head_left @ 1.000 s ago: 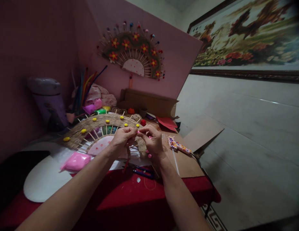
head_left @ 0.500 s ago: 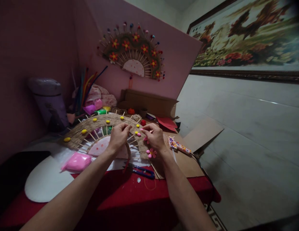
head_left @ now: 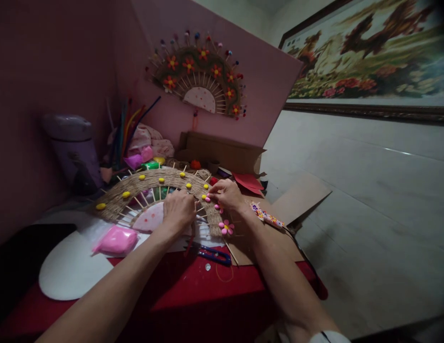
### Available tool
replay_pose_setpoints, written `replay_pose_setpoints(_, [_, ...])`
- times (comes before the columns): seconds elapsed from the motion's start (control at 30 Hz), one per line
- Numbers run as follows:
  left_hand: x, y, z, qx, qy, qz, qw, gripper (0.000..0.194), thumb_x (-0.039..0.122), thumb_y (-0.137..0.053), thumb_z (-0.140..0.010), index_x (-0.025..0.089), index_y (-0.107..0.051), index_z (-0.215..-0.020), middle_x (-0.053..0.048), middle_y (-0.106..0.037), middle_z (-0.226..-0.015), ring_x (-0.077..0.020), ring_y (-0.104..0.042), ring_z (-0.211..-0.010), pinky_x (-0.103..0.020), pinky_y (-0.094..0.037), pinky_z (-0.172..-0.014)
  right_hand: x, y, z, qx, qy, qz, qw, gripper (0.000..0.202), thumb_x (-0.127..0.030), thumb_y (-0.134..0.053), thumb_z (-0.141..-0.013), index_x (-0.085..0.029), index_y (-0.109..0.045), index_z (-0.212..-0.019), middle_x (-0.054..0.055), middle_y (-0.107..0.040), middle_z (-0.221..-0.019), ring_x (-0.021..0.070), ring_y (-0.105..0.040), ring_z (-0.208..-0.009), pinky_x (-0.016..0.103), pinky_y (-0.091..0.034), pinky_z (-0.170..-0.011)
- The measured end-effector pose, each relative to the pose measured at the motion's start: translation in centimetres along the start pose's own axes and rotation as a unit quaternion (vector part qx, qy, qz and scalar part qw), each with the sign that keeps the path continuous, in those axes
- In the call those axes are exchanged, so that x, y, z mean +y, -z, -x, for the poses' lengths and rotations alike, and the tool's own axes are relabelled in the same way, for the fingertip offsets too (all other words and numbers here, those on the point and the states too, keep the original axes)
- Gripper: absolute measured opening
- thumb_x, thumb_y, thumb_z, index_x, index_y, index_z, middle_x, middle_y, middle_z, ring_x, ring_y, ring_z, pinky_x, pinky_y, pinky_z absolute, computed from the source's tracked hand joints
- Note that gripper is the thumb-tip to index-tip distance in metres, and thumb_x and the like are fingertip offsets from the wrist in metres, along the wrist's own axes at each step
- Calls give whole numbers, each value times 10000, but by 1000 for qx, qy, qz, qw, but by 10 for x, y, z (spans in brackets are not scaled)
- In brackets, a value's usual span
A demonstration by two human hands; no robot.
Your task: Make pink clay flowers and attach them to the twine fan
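Note:
A half-round fan [head_left: 114,193] of wound twine over thin wooden sticks lies tilted on the table. Yellow clay dots [head_left: 142,177] sit along its band. Near its right end is a pink clay flower [head_left: 226,227] with a yellow centre, and pink petals lie above it. My right hand [head_left: 229,195] pinches a small pink clay petal [head_left: 208,196] against the band beside a yellow dot. Over the inner sticks, my left hand [head_left: 179,209] is closed, its fingers curled near the band's inner edge. What they hold, if anything, is hidden.
Blue thread snips [head_left: 214,255] lie by the front edge of the work. A pink clay packet [head_left: 116,239] rests at left, on a white round board [head_left: 69,271]. A flower-patterned glue gun [head_left: 266,216] lies at right on cardboard. A purple tumbler [head_left: 73,152] stands back left.
My left hand has dropped slightly and turned, uncovering a yellow dot on the band. My right hand has shifted a little left, its fingertips now at the band.

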State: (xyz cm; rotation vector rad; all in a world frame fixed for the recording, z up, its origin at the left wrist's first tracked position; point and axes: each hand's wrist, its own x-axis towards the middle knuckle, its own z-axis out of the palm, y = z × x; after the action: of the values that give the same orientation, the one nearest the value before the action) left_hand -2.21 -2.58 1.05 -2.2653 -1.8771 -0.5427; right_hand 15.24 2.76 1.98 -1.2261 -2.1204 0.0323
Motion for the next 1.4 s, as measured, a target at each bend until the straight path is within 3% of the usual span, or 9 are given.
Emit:
replay_pose_setpoints(0.4, [2, -7, 4, 8, -18, -12, 1000, 302, 226, -427, -839, 172, -723, -817, -126, -644, -868, -261, -555, -865, -361, -337, -671, -1, -1, 2, -18, -7, -19, 1000, 32, -234, -757, -691, -233, -734, -713, 7, -690, -740, 146, -558, -754, 267, -381, -694])
replay_pose_setpoints(0.8, [2, -9, 4, 13, -19, 0, 1000, 304, 215, -426, -838, 177, -727, -821, -140, -641, -878, -267, -550, -852, -370, -348, -689, 1, 2, 1, -41, -10, -27, 999, 114, -179, -670, -755, -233, -743, -823, 16, -702, -803, 144, -565, -768, 257, -408, -700])
replay_pose_setpoints(1.0, [2, -11, 4, 14, -20, 2, 1000, 319, 249, -423, -851, 169, -729, -809, -141, -646, -875, -262, -557, -840, -369, -351, -684, 1, 10, 8, -32, 48, 61, 996, 296, -58, -639, -691, -270, -748, -866, 16, -670, -791, 168, -518, -788, 294, -379, -720])
replay_pose_setpoints(1.4, [2, -11, 4, 23, -22, 10, 999, 303, 225, -434, -837, 165, -727, -791, -141, -651, -874, -263, -558, -837, -369, -345, -681, -5, 13, 17, -61, 117, 179, 975, 299, -160, -717, -687, -302, -726, -951, 31, -649, -863, 201, -468, -857, 328, -297, -719])
